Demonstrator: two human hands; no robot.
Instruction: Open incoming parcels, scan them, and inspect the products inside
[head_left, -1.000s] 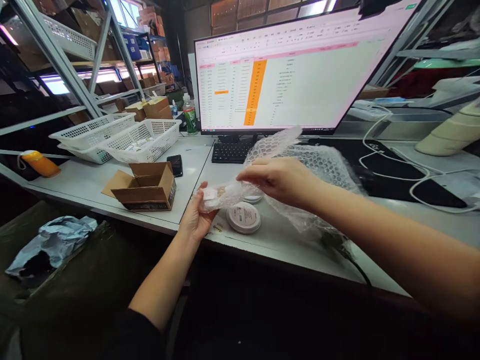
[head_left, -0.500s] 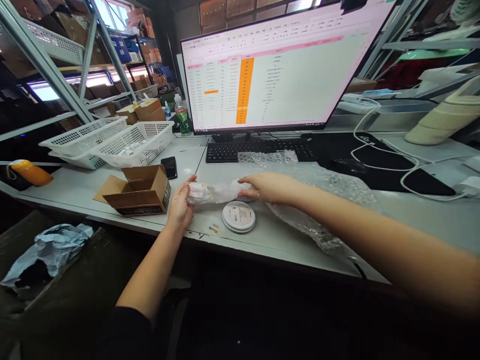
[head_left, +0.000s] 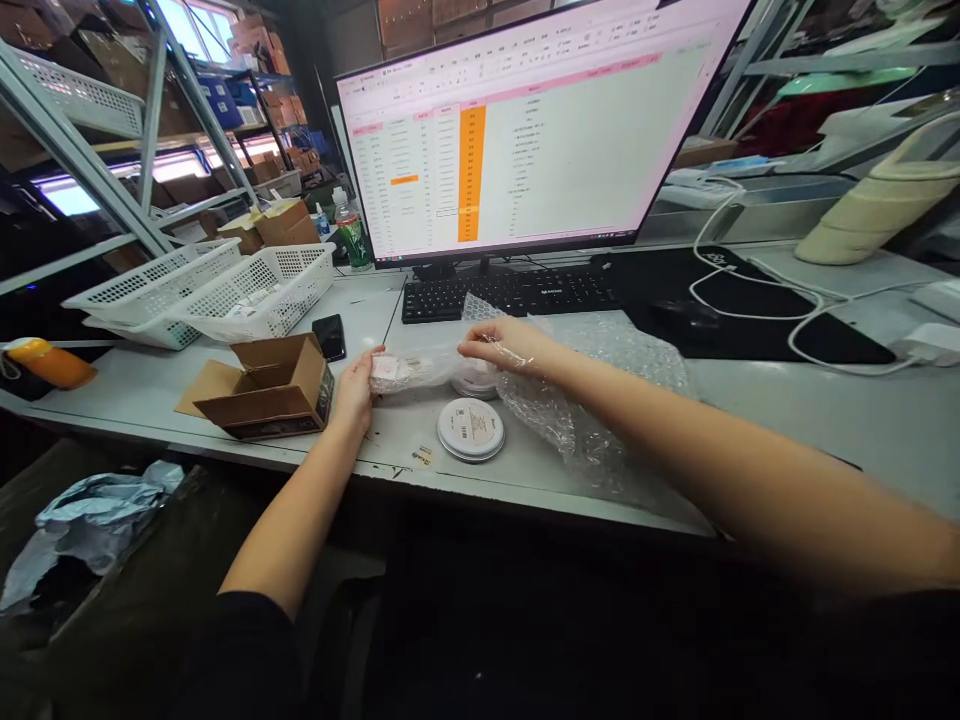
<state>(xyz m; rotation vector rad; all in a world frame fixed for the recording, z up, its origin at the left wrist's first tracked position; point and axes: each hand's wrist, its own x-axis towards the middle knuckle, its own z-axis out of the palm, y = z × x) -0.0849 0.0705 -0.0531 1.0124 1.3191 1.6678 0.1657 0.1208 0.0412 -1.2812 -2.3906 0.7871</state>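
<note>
My left hand [head_left: 352, 392] grips the left end of a small item rolled in bubble wrap [head_left: 409, 369], just above the white desk [head_left: 150, 380]. My right hand [head_left: 504, 345] pinches the other end of the roll, where the loose bubble wrap sheet [head_left: 600, 400] trails off to the right across the desk. A round white tin [head_left: 471, 429] with a label lies just in front of the roll. A second round white tin [head_left: 474, 381] sits partly hidden behind the roll. An open brown cardboard box [head_left: 266, 388] stands left of my left hand.
A black phone [head_left: 329, 337] lies behind the box. White perforated baskets [head_left: 247, 290] stand at the back left. A black keyboard [head_left: 510, 293] and large monitor [head_left: 525, 130] fill the back. White cables [head_left: 757, 290] cross a dark mat on the right. A crumpled grey bag [head_left: 90, 520] lies below the desk edge.
Both hands lowered the wrapped roll from mid-air down to the desk. The raised flap of bubble wrap has dropped flat, and the roll looks tighter.
</note>
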